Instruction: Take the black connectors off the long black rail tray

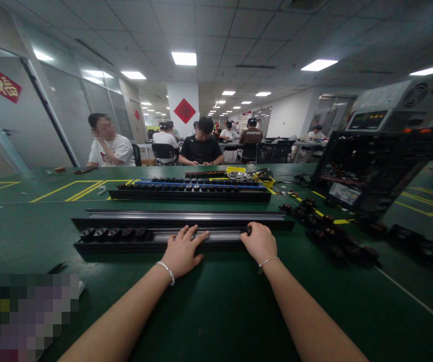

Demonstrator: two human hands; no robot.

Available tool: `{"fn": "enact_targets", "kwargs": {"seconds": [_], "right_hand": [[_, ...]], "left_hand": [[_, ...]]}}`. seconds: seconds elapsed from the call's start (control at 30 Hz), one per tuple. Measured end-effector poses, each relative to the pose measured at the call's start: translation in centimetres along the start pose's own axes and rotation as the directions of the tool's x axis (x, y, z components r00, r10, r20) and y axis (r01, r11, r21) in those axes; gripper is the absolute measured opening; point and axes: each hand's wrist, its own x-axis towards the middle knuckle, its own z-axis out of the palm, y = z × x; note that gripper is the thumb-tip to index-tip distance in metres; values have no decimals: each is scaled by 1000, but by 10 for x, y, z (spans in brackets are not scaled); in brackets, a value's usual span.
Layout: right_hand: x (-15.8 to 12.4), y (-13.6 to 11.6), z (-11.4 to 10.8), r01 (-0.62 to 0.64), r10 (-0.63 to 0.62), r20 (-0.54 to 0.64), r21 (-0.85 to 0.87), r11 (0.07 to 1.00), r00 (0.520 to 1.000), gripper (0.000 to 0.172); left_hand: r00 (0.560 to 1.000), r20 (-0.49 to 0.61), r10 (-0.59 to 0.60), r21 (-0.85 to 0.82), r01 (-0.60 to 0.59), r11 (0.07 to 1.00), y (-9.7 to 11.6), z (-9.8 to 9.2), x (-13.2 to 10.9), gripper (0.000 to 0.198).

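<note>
A long black channel (pixel 118 245) with a silvery inside lies across the table in front of me. Several small round-topped black modules (pixel 112 234) sit in a row at its left end. My left hand (pixel 184 254) rests on the middle of this channel, fingers spread, holding nothing. Near the channel's right end, my right hand (pixel 259 242) pinches a small black module (pixel 247 231), mostly covered by the fingers. Just behind runs a second black channel (pixel 186 217), with no modules visible in it. A farther black rail (pixel 189 195) carries rows of similar modules.
Loose black modules (pixel 329 231) lie in a heap on the right. Beyond them stands an open computer case (pixel 374 171) with a power supply (pixel 393 108) on top. Cables (pixel 263 175) and a yellow tray (pixel 236 170) are at the back. Two people sit across the green table (pixel 216 311).
</note>
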Motion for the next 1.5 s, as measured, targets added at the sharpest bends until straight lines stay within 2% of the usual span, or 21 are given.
{"fn": "enact_targets", "kwargs": {"seconds": [0.67,1.2,1.5], "right_hand": [[3,5,-2,-26,26,13,-34,999,1000,31],[6,10,-7,-61,63,50,-34,998,997,32],[9,16,-3,-41,40,22,12,999,999,31]], "left_hand": [[998,-51,40,2,-40,999,-6,9,2,69],[998,-44,34,-2,-34,999,-6,9,2,69],[999,-25,32,4,-32,999,-6,7,2,69]]}}
